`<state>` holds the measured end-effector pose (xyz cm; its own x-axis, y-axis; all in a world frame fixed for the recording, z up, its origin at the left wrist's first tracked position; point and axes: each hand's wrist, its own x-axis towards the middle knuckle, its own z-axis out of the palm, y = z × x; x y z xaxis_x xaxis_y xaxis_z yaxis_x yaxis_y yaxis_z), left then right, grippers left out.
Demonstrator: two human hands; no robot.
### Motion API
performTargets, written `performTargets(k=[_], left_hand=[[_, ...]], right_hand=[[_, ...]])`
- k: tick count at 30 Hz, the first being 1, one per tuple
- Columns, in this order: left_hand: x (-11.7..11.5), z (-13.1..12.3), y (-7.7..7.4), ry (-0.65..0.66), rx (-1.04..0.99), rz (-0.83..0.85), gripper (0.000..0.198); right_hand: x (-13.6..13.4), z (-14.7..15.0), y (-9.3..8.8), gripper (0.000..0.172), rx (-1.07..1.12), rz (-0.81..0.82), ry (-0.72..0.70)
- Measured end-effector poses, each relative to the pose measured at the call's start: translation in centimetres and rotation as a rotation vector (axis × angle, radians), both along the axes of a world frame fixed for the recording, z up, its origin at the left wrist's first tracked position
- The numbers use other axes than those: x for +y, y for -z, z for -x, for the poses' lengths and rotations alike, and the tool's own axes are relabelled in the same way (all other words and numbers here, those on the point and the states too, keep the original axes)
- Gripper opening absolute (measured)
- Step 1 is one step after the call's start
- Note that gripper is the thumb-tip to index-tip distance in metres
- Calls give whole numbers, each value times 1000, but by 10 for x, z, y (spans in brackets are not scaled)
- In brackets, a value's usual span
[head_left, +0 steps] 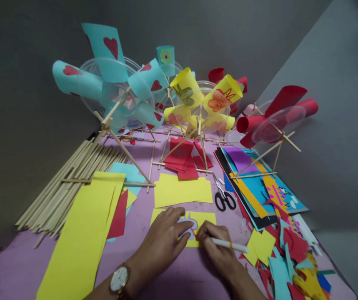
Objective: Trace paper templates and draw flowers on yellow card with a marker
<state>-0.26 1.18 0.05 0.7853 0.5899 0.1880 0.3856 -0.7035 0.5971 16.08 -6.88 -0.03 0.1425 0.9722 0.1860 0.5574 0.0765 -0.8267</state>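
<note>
Fingers spread, my left hand (pixel 164 235) lies flat and presses a pale lilac paper cutout (pixel 193 225) onto a yellow paper strip (pixel 209 217). The cutout has curved, wing-like edges, partly hidden by my fingers. My right hand (pixel 216 246) is closed around a white marker (pixel 236 246) with an orange band. Its tip meets the yellow strip beside the cutout's right edge, where a small red mark shows. Just beyond lies another piece of yellow paper (pixel 181 189). Black-handled scissors (pixel 224 198) rest behind my right hand, slightly open.
Stick-framed pinwheels with blue (pixel 111 62), yellow (pixel 214 102) and red (pixel 286 100) paper blades stand at the back. Wooden sticks (pixel 69 183) and long yellow sheets (pixel 78 237) lie left. Coloured sheets (pixel 256 166) and paper scraps (pixel 294 246) cover the right side.
</note>
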Motion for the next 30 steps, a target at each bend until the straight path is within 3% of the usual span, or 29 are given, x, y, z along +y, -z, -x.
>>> performTargets(k=[30], left_hand=[[0,0,0,7,-10,35,25]], right_hand=[[-2,0,-1,23,-10,-21,-82]])
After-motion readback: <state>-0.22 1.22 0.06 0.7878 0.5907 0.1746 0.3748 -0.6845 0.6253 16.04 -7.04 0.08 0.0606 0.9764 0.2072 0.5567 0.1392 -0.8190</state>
